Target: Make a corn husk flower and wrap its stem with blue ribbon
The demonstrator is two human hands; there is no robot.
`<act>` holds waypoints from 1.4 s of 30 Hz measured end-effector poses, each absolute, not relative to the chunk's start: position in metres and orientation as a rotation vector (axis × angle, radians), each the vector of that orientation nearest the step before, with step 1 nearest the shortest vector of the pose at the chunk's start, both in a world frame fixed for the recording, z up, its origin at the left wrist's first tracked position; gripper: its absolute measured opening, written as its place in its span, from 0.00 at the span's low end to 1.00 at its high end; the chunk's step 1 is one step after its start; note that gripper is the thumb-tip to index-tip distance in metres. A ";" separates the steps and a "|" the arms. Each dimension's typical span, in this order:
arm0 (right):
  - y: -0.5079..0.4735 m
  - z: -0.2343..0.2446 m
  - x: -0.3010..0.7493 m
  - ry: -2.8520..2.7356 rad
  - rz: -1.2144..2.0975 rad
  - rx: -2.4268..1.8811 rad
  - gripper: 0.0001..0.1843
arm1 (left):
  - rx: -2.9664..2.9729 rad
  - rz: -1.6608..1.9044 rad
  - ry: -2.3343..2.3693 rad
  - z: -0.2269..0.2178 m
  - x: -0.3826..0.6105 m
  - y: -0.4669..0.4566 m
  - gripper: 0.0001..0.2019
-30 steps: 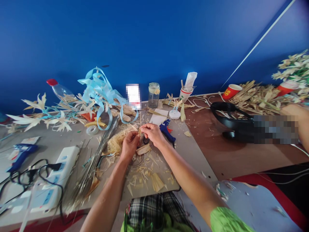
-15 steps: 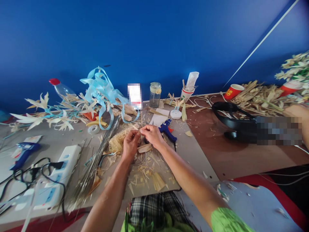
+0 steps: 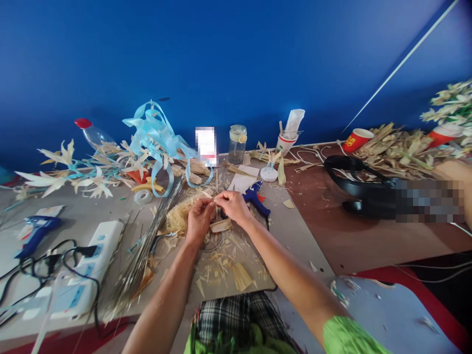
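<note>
On my feed the left hand (image 3: 200, 215) and right hand (image 3: 233, 204) both have fingertips pinched on a small pale piece (image 3: 215, 199) over the littered table (image 3: 295, 238). Husk flowers (image 3: 98, 184) off left look finished; this one, probably not, but it's too tiny to judge.

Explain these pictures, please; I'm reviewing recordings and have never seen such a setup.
There is no machine: these are a person's bare hands, and every picture comes from one head-worn camera looking forward and down. The left hand and right hand meet, fingers pinched; what they hold is too small to tell. On the table lie pale dry scraps, a bundle of thin wires, a blue glue gun beside the right hand and, farther left, a white power strip. Another person's arm shows far right.
</note>
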State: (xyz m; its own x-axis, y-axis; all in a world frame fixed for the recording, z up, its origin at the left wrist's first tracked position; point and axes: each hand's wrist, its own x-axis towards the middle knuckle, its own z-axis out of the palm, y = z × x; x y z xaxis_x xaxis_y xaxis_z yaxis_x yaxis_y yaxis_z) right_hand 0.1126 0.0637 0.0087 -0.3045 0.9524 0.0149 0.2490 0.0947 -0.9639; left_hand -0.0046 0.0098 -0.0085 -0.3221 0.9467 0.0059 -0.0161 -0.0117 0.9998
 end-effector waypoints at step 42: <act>0.055 0.025 0.114 -1.990 1.086 -1.058 0.08 | 0.758 1.578 1.177 -0.002 -0.006 0.010 0.14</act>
